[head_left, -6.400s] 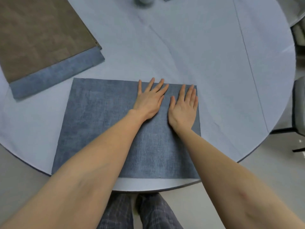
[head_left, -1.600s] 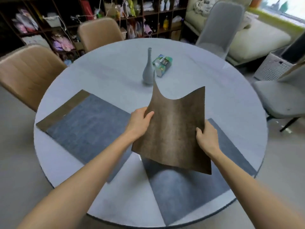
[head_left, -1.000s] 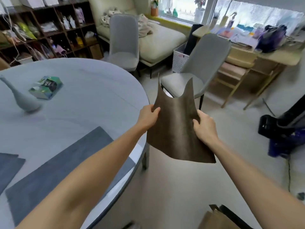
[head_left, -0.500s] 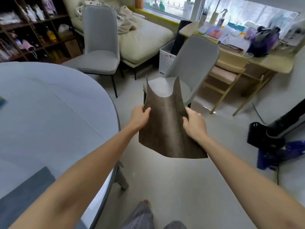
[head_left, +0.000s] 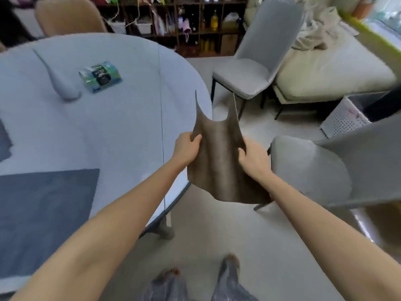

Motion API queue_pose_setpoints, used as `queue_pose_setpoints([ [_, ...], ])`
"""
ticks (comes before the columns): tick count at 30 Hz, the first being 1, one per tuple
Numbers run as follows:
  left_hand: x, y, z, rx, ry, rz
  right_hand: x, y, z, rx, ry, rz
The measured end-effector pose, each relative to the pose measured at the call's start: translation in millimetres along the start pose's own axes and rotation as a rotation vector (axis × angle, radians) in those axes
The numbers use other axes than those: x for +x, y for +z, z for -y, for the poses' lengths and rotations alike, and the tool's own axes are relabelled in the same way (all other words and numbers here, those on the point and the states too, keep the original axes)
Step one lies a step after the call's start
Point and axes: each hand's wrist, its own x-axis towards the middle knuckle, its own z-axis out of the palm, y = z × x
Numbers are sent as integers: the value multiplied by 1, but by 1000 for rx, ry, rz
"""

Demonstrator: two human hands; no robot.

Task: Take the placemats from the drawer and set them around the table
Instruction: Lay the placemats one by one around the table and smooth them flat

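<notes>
A brown, limp placemat (head_left: 219, 166), far corners curling up, is gripped by both hands, left hand (head_left: 187, 147) and right hand (head_left: 252, 158), beside the worktop (head_left: 121, 118) edge.

I see a mottled brown placemat (head_left: 219, 161), a slate-blue placemat (head_left: 43, 216) on the pale grey table (head_left: 121, 127), a grey vase (head_left: 61, 83), and a green-and-blue packet (head_left: 99, 76).

Brown placemat (head_left: 219, 161) held in mid-frame, bowed, far corners curling up, gripped at its left edge by left hand (head_left: 187, 147) and at its right edge by right hand (head_left: 252, 158), over the floor just off the edge of round table (head_left: 121, 118). Blue placemat (head_left: 43, 211) flat on table at lower left. Grey vase (head_left: 60, 81) and green packet (head_left: 99, 76) at upper left. Grey chairs at upper centre (head_left: 256, 61) and at right (head_left: 321, 168).
</notes>
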Motion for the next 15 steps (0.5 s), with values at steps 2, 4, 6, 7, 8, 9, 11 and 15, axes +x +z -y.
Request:
queue_pose_setpoints([
  [2, 2, -8, 6, -104, -84, -130, 28, 3, 1, 29, -117, 61],
  [4, -1, -19, 17, -180, -156, -263, 54, 7, 9, -4, -200, 114],
  [6, -6, -34, 32, -242, -216, -387, 76, 17, 23, -55, -280, 156],
  [7, -9, -42, 41, -265, -241, -443, 84, 23, 34, -62, -330, 184],
  [8, -11, -51, 50, -285, -268, -500, 92, 30, 45, -58, -382, 217],
  [9, -13, -60, 58, -305, -297, -558, 99, 38, 58, -52, -433, 244],
  [11, -14, -76, 74, -338, -337, -660, 111, 54, 83, -45, -524, 286],
  [15, -9, -101, 108, -456, -396, -788, 132, 90, 126, -49, -670, 354],
])
